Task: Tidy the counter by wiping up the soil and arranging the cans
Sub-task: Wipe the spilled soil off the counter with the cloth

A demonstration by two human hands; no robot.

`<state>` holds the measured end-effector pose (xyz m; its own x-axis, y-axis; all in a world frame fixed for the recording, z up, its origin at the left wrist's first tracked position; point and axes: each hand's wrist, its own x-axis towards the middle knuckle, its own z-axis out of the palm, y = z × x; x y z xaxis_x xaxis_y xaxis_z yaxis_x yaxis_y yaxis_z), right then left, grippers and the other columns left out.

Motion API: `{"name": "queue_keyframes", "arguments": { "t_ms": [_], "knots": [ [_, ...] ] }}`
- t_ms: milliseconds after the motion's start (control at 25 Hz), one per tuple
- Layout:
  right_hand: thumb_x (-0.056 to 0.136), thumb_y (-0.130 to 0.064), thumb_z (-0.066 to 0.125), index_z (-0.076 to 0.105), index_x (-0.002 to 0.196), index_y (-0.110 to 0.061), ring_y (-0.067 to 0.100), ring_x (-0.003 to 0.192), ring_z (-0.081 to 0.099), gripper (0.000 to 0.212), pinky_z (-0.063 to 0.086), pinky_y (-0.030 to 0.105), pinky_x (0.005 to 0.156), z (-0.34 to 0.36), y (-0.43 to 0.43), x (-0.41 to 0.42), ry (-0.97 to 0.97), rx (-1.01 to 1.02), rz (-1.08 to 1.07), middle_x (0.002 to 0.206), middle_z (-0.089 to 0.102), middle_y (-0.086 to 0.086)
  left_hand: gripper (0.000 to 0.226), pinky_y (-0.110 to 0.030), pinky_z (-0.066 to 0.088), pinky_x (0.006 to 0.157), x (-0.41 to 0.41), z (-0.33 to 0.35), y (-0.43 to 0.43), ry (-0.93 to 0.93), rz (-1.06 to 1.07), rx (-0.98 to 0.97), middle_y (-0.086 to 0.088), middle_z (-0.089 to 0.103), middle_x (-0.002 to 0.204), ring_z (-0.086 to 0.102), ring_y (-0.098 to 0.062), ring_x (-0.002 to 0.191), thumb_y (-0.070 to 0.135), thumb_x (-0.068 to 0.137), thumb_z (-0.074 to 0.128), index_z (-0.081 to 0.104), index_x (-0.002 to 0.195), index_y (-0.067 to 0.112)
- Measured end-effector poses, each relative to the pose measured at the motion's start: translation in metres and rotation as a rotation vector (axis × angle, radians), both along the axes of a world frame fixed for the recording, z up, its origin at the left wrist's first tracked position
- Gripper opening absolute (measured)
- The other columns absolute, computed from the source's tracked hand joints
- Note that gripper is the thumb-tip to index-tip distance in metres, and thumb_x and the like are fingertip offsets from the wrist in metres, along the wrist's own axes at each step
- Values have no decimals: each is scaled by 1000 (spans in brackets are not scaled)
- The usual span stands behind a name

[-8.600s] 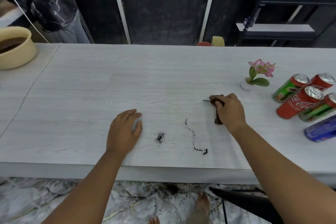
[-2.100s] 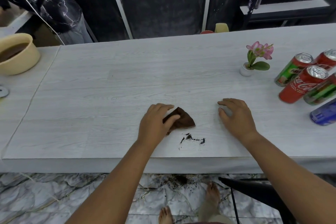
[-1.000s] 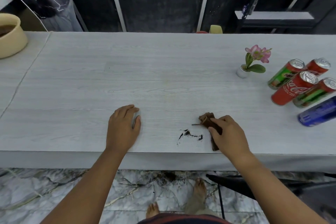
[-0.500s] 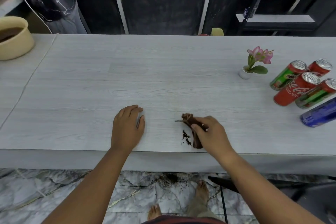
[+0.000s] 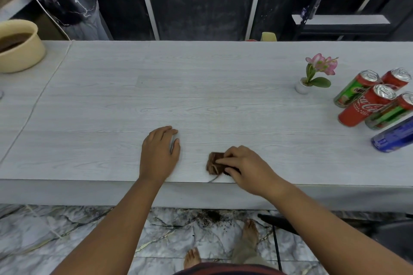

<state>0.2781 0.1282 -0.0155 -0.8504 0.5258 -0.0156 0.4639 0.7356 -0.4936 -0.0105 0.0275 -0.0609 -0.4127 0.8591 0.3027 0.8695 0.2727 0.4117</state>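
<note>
Soil: none shows on the counter [image 5: 201, 96] top now; whatever is left sits, at a guess, under the cloth [image 5: 214, 163] at the front edge, and a dark scatter of soil on the floor [image 5: 211, 216] lies directly below that spot.
Cloth: bunched brown rag, pressed flat on the counter just short of the lip, a loose thread hanging over it.
Right hand [image 5: 248, 168]: your fingers are closed down on the cloth, pinning it to the surface.
Left hand [image 5: 159, 154]: flat and spread on the counter, holding nothing, near the cloth but apart from it.
Cans [image 5: 375, 105]: five clustered at the far right, standing close together and not yet arranged; the small flower pot [image 5: 302, 87] stands just beside them.
Risk, edge: one more sweep toward you likely pushes the grains off the lip and onto the floor, which only moves the mess.
Risk, cloth: lift the rag open-side down and trapped soil may drop back onto the counter.
Risk, cans: they stand packed; reach in carelessly and one may tip, knock its neighbours or roll off.
Risk, pot: it is light and top-heavy by the look of it, so a brushing forearm could topple it.
</note>
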Motion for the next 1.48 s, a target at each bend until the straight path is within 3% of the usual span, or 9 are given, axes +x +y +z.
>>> {"name": "queue_keyframes", "arguments": {
  "t_ms": [120, 280, 400, 560, 680, 840, 1080, 1320, 1480],
  "knots": [
    [105, -16, 68, 74, 140, -21, 24, 109, 61, 36, 52, 36, 97, 0, -20, 7, -7, -55, 10, 124, 69, 1, 33, -51, 47, 113, 1, -1, -1, -4, 0, 9, -5, 67, 143, 59, -27, 135, 22, 103, 68, 72, 134, 14],
    [107, -20, 66, 74, 136, -32, 1, 108, 61, 33, 46, 13, 93, 13, -11, 11, 114, -346, -111, 115, 64, -16, 33, -49, 47, 113, 0, -2, 0, 0, 2, 17, -4, 67, 144, 59, -26, 135, 23, 103, 67, 71, 135, 15],
    [106, -17, 67, 75, 136, -27, 0, 104, 60, 33, 42, 7, 87, 18, 12, 3, 166, -277, -223, 111, 62, -17, 33, -49, 47, 114, 1, -3, 0, 2, 4, 20, -4, 67, 143, 59, -26, 134, 23, 103, 67, 71, 135, 15],
    [107, -17, 65, 73, 140, -22, 22, 113, 59, 35, 45, 25, 97, 8, 13, -10, 31, -110, -170, 119, 66, 0, 33, -49, 47, 114, -1, -3, 1, 12, -5, 15, -4, 68, 143, 59, -26, 134, 23, 103, 67, 71, 135, 15],
    [104, -17, 68, 75, 138, -20, 27, 110, 61, 35, 52, 40, 95, -2, -17, -3, 45, -32, -76, 121, 68, 5, 32, -49, 47, 114, -1, -3, 1, 16, -7, 19, -4, 68, 142, 59, -26, 134, 23, 104, 66, 71, 135, 15],
    [100, -14, 73, 77, 135, -21, 25, 105, 65, 35, 55, 38, 88, -9, -43, 13, 82, -29, -26, 117, 71, 3, 33, -49, 47, 114, 0, -3, 0, 7, -4, 23, -5, 68, 142, 60, -27, 134, 22, 104, 67, 71, 135, 14],
    [103, -25, 71, 77, 132, -32, 2, 109, 62, 30, 49, 18, 94, 10, -11, 5, 171, -306, -188, 112, 66, -19, 33, -49, 47, 114, 1, -3, 0, 13, -5, 15, -4, 68, 143, 59, -26, 134, 22, 103, 67, 71, 135, 15],
    [97, -24, 80, 80, 122, -25, 14, 111, 63, 25, 50, 36, 104, 1, 21, -19, 160, -206, -355, 115, 75, -8, 33, -47, 47, 114, -1, -3, 1, 14, 1, 14, -4, 68, 143, 59, -25, 133, 23, 103, 67, 71, 135, 15],
    [94, -28, 82, 83, 118, -27, 10, 106, 64, 24, 51, 34, 101, -11, -6, -7, 201, -180, -306, 112, 75, -12, 33, -46, 47, 114, -1, -4, 0, 17, -3, 15, -4, 68, 142, 59, -25, 133, 24, 103, 67, 71, 135, 15]
  ]
}}
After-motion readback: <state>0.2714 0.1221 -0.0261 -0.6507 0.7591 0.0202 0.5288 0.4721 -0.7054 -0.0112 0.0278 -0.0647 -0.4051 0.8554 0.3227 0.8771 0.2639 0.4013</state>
